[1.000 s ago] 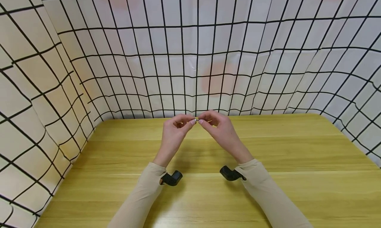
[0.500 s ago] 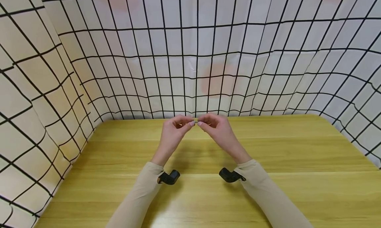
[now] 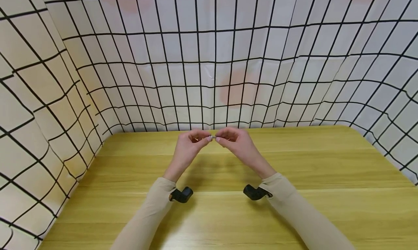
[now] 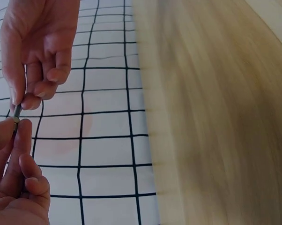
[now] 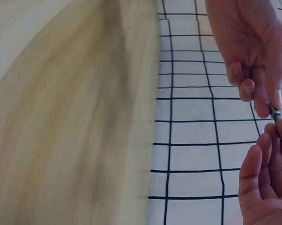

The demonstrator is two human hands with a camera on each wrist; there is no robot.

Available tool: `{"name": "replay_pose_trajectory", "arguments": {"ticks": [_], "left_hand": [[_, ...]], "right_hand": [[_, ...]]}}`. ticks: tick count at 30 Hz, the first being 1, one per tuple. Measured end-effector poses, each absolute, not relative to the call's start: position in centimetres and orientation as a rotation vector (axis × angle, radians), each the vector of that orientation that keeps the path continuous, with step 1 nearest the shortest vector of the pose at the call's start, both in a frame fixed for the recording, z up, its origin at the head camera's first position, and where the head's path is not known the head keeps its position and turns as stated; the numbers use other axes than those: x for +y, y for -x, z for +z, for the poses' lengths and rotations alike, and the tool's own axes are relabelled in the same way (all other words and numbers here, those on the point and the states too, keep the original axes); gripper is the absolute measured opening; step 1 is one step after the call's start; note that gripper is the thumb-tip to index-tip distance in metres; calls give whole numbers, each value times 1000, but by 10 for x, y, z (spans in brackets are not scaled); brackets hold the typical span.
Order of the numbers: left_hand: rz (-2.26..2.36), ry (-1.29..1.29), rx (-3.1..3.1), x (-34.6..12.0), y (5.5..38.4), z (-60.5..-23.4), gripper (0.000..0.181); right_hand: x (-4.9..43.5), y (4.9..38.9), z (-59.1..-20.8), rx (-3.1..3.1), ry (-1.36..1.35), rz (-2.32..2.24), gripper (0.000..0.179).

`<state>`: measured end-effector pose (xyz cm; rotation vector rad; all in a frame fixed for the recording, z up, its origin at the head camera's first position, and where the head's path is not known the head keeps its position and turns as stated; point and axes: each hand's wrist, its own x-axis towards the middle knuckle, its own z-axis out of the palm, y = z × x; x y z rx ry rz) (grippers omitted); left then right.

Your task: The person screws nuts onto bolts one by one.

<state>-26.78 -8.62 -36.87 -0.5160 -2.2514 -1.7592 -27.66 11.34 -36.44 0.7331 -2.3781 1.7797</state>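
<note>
In the head view, both hands meet above the far edge of the table. My left hand [image 3: 188,148] pinches a small nut-like metal piece [image 4: 16,120] between thumb and index finger. From it a thin grey bolt-like shaft [image 4: 17,110] runs to my right hand [image 3: 243,148], whose thumb and fingertips pinch its other end. The two pieces are in line and joined or touching; fingertips cover much of both. The right wrist view shows the same metal [image 5: 275,111] between the two sets of fingertips. The other fingers of each hand are loosely curled.
A wood-grain table [image 3: 215,221] lies under the forearms. White sheeting with a black grid [image 3: 209,72] stands behind it and at both sides. A black wrist-worn device [image 3: 182,195] sticks out from the left sleeve, and another black device [image 3: 254,192] from the right.
Both hands have come slightly lower and a little left in the head view, still joined at the metal pieces. The left wrist has shifted slightly left. Both grips look the same.
</note>
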Motion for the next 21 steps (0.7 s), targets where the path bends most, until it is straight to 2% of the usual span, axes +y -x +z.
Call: {"name": "replay_pose_trajectory", "arguments": {"ticks": [21], "left_hand": [[-1500,590,-2531,-96,284,-369,5]], "right_hand": [[113,291,-379,-2491,-683,1824,17]]}}
